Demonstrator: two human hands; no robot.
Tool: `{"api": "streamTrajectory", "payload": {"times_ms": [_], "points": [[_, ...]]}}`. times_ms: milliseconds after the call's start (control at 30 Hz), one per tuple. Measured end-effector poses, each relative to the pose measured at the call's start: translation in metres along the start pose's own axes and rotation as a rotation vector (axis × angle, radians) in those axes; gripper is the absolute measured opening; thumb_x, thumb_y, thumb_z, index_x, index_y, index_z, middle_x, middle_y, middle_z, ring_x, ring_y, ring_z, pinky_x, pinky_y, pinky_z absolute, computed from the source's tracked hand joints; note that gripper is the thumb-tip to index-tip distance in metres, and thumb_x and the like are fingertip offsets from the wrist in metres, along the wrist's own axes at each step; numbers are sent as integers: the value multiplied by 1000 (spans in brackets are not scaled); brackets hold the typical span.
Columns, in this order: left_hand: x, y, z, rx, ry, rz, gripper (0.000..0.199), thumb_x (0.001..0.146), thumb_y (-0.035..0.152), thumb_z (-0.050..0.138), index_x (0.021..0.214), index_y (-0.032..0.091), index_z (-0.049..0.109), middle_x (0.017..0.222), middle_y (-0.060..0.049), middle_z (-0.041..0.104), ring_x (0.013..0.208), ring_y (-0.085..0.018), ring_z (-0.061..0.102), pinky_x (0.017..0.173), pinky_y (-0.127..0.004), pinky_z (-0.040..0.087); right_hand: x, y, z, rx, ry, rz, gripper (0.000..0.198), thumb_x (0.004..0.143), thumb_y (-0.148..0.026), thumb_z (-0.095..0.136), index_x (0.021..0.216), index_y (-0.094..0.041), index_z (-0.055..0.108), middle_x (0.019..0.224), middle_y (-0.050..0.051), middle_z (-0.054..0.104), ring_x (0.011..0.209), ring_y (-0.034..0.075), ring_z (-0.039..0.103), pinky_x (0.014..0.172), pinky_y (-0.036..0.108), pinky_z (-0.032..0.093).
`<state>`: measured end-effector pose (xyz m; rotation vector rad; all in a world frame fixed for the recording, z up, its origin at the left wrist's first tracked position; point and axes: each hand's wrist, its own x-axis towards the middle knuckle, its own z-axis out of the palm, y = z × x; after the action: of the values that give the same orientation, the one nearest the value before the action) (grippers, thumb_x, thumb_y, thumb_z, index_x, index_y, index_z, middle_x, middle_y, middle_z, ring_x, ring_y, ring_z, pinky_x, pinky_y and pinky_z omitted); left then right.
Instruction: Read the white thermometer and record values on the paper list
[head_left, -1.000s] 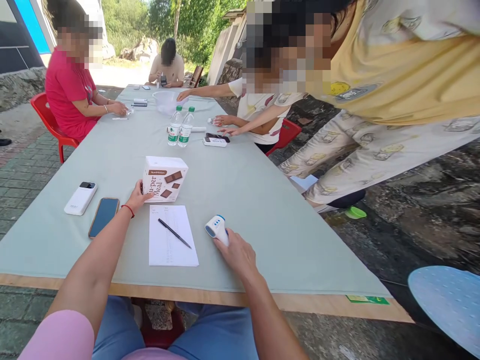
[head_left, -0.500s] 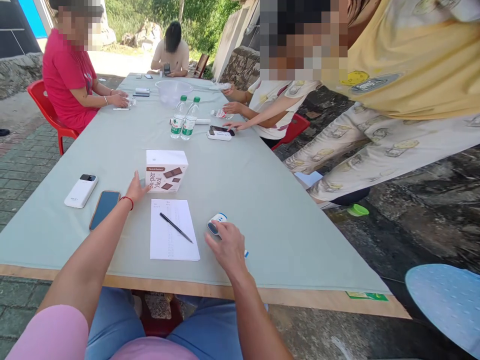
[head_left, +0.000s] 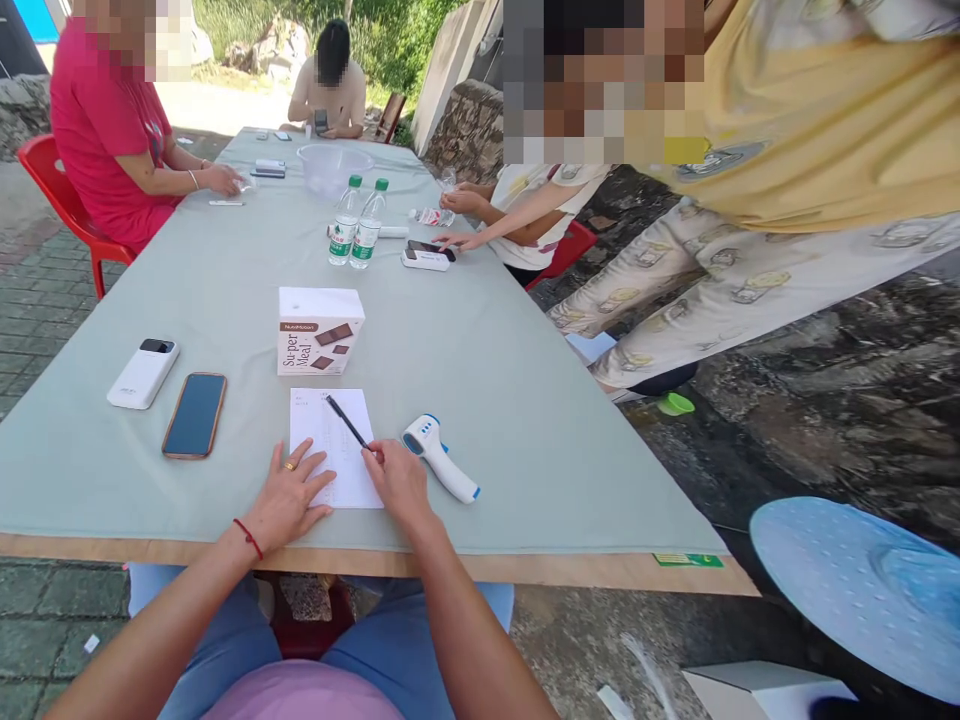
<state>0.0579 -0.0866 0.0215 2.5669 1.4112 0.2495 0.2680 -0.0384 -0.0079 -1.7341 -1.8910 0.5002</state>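
Observation:
My left hand [head_left: 292, 492] lies flat with spread fingers on the lower left of a white sheet of paper [head_left: 341, 420] that bears writing. Between the fingers of my right hand [head_left: 399, 482] is the lower end of a black pen [head_left: 346, 420], which slants up and left over the sheet. Just right of that hand a white and blue infrared thermometer [head_left: 444, 462] rests on its side. Behind the paper stands a white and brown box [head_left: 319, 335] labelled "Super Meal". Left of the paper lie a phone [head_left: 195, 415] and a white power bank [head_left: 144, 375].
Two water bottles [head_left: 352, 225] stand mid-table, before a clear plastic basin [head_left: 334, 172]. A phone on a white power bank [head_left: 427, 255] lies at the right edge under another person's hand. Several people are around the table [head_left: 525, 440]. A light blue round surface [head_left: 862, 590] is at lower right.
My left hand has left the box and come down onto the paper. My right hand has moved left from the thermometer and taken hold of the pen. The view has shifted slightly.

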Motion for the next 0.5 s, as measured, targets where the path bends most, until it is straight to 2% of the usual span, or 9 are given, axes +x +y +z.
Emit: {"api": "streamTrajectory", "payload": {"times_ms": [133,233,333,500], "points": [[-1,-1,14,-21,91,34,42,89,36,59,129,23,58,143,-14,51,140,-38,33,111,-68,20,-2,3,1,484,155,176,26,80,-46,54,79,-20,57,66,0,62,59,16,54,57,29,41],[-1,1,15,-15,98,44,41,90,34,57,129,23,59,143,-13,51,138,-38,35,110,-67,23,-6,0,6,716,200,232,22,72,-43,59,74,-21,55,62,-2,59,56,15,52,56,28,43],[-2,4,13,-7,86,35,39,91,35,56,128,23,60,143,-13,51,137,-37,37,110,-66,24,-9,-3,12,790,140,246,20,70,-38,56,78,-20,60,65,-1,63,60,16,56,61,30,47],[-3,8,13,-14,83,20,39,91,36,55,128,25,60,143,-12,51,137,-36,37,111,-64,23,-14,-2,18,681,91,199,20,68,-35,55,78,-20,63,71,1,65,64,17,57,65,32,48]]}}
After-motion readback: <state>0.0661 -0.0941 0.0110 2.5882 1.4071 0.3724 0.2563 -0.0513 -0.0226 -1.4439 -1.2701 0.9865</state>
